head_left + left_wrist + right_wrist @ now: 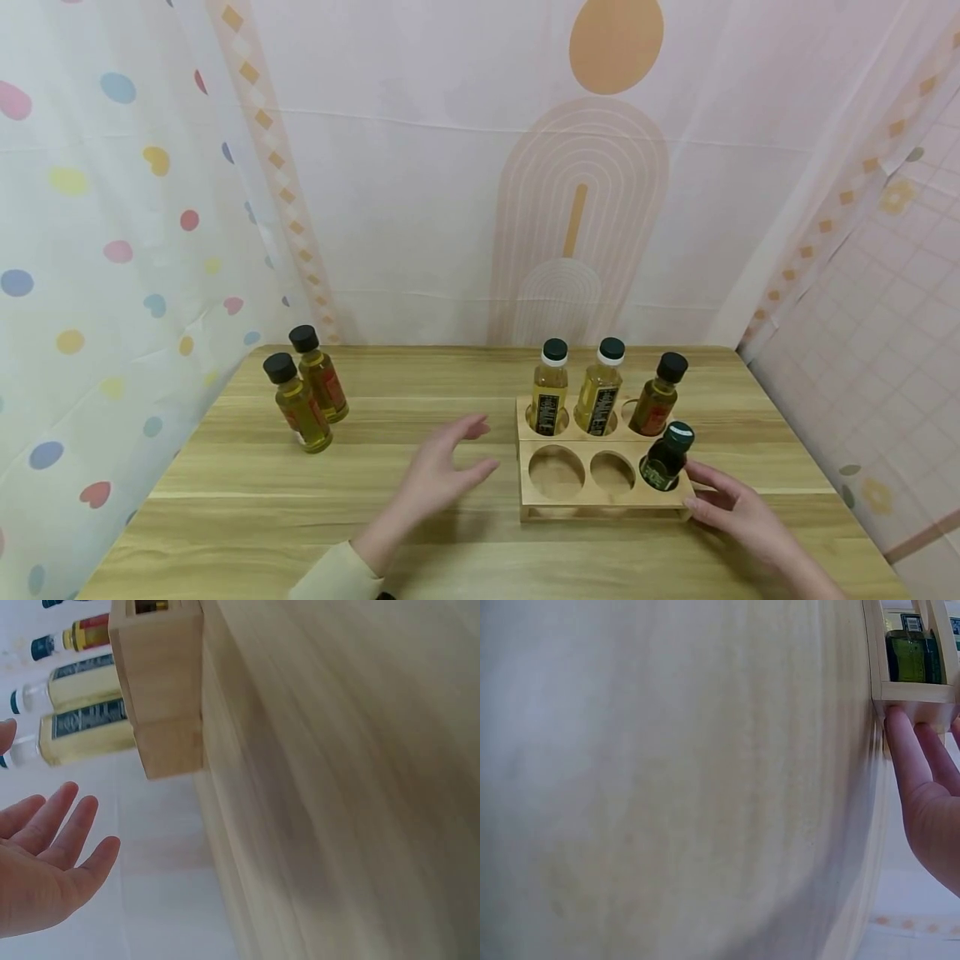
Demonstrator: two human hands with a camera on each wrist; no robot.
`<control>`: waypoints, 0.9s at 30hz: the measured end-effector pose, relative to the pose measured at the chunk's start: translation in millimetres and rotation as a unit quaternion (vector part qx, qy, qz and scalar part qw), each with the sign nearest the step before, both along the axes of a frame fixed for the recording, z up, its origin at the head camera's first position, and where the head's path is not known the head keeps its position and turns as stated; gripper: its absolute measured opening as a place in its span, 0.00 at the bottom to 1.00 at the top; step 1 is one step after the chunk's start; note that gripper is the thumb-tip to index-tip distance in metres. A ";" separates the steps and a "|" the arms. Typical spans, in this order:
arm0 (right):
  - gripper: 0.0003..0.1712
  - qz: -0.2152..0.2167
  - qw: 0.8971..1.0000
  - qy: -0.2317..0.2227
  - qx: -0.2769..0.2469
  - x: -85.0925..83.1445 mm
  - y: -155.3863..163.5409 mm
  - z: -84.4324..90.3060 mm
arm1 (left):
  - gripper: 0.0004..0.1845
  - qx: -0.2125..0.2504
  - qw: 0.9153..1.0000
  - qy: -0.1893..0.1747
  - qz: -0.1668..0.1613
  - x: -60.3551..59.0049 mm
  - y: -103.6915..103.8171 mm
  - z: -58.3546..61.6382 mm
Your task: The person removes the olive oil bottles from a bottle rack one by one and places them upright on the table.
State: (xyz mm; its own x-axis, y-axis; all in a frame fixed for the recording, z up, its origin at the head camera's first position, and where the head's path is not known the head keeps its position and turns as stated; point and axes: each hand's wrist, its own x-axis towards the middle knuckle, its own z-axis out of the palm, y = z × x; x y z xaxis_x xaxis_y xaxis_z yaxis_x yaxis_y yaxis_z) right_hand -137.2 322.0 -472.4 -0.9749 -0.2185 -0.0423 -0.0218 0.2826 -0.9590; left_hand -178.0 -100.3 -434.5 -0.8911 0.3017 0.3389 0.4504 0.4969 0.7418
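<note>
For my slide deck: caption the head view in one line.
Right hand touches the wooden rack holding four bottles; open left hand hovers beside it.

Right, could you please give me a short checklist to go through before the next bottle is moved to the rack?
1. Free holes in the wooden rack: ok, the front row's left and middle holes are empty.
2. Left hand free to grasp: ok, open above the table, holding nothing.
3. Right hand steadying the rack: ok, its fingers touch the rack's front right corner.
4. Loose bottles upright: ok, two stand at the table's far left.
5. Dark green bottle seated: ok, in the front right hole.
6. Caps tight: cannot tell.
</note>
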 end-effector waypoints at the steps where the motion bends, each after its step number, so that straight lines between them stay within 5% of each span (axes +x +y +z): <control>1: 0.36 -0.002 1.000 -0.001 0.002 -0.1 -0.3 0.1 | 0.34 0.001 1.000 -0.002 -0.006 -0.3 3.9 0.7; 18: 0.39 -0.015 0.999 -0.015 0.027 -1.6 -1.0 -1.0 | 0.33 -0.020 0.996 0.022 -0.085 0.8 65.4 2.8; 27: 0.38 -0.018 0.999 -0.008 0.038 -2.4 -0.7 -0.4 | 0.33 -0.003 0.996 0.018 -0.092 1.3 92.5 4.7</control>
